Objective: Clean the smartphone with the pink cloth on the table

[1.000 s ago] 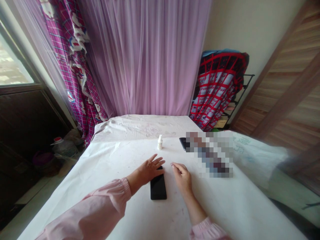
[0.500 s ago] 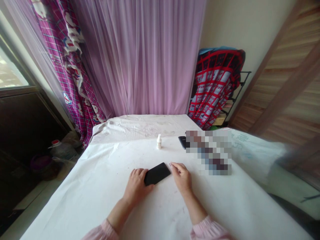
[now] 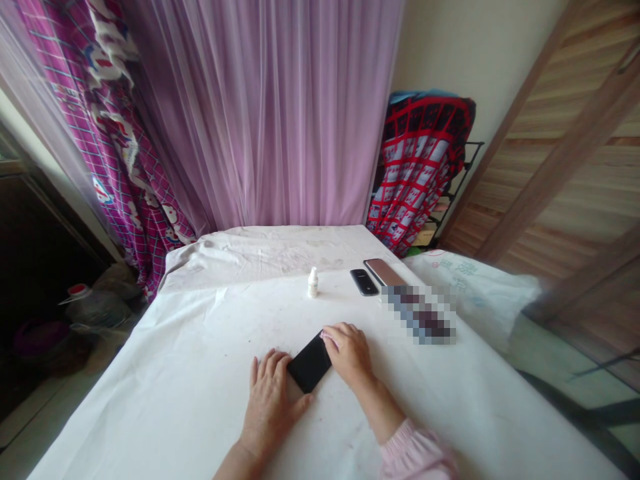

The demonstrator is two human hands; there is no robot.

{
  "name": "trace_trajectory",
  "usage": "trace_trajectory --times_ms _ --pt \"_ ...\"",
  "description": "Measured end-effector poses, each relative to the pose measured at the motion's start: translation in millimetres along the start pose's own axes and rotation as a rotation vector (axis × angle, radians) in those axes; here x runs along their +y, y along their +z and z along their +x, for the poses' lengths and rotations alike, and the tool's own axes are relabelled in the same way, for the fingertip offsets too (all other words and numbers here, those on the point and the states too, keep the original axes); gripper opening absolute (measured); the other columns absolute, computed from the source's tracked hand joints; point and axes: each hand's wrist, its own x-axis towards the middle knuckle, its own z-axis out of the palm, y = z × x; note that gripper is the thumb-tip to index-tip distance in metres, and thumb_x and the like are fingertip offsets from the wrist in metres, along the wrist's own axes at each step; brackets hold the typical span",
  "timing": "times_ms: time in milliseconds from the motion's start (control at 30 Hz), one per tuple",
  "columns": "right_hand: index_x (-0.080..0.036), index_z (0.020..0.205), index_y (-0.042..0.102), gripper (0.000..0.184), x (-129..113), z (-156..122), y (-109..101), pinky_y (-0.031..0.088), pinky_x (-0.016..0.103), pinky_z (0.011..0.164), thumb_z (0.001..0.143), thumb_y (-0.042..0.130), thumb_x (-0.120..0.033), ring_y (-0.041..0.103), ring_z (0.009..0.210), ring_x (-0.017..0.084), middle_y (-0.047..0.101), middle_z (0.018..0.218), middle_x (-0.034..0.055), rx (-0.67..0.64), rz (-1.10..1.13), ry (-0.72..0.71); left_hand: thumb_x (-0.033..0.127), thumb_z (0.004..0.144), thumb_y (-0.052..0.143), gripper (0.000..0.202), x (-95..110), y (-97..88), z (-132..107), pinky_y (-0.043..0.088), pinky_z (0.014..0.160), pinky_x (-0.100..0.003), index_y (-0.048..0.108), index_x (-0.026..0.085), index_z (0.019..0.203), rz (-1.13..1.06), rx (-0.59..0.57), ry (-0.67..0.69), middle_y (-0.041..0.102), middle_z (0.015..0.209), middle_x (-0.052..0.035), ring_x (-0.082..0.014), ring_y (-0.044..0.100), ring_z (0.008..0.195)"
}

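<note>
A black smartphone (image 3: 309, 363) lies flat, tilted in direction, on the white-covered table. My left hand (image 3: 270, 390) holds its left end, the index finger at one corner and the thumb along the near one; the other fingers rest spread on the cover. At the far right corner of the phone is my right hand (image 3: 347, 350), its fingers closed in a pinch. A small pinkish-white piece (image 3: 325, 333) shows at those fingertips, too small to name. Beyond the phone stands a small white bottle (image 3: 313, 284), upright and capped.
Back right lie a dark phone (image 3: 364, 282) and a rose-gold phone (image 3: 384, 273), next to a blurred-out patch (image 3: 423, 315). A white cover (image 3: 190, 347) drapes the table. Right of it is a white plastic bag (image 3: 480, 287); curtains (image 3: 280, 120) hang behind.
My right hand has moved left onto the phone's far right corner. The phone has turned, its right end swinging away from me. My left hand's fingers have spread. The view has shifted slightly.
</note>
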Motion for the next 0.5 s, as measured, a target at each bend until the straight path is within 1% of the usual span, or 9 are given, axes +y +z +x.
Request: trace_trajectory --times_ms 100,267,500 --pt "-0.028 0.09 0.074 0.019 -2 -1 2 0.036 0.03 0.074 0.087 0.059 -0.018 0.06 0.084 0.019 0.07 0.089 0.0024 -0.019 -0.024 0.045 0.047 0.074 0.072 0.057 2 1.3 0 0.033 0.108 -0.059 0.052 0.021 0.12 -0.017 0.002 0.001 0.063 0.119 -0.0121 -0.0341 0.056 0.118" --pt "-0.028 0.085 0.074 0.018 -13 -2 1 0.034 0.03 0.075 0.087 0.06 -0.017 0.058 0.085 0.019 0.068 0.089 0.0029 -0.032 -0.034 0.059 0.045 0.075 0.071 0.056 5 -2.0 2 0.035 0.107 -0.058 0.051 0.021 0.121 -0.053 -0.008 0.013 0.064 0.118 -0.0114 -0.0331 0.057 0.116" --pt "-0.027 0.084 0.073 0.015 -29 -4 -1 0.03 0.03 0.078 0.088 0.061 -0.018 0.054 0.086 0.017 0.066 0.088 0.0013 -0.12 0.016 0.031 0.041 0.075 0.07 0.056 8 -4.8 3 0.034 0.107 -0.057 0.051 0.019 0.123 -0.053 -0.035 -0.002 0.063 0.122 -0.0123 -0.0328 0.055 0.12"
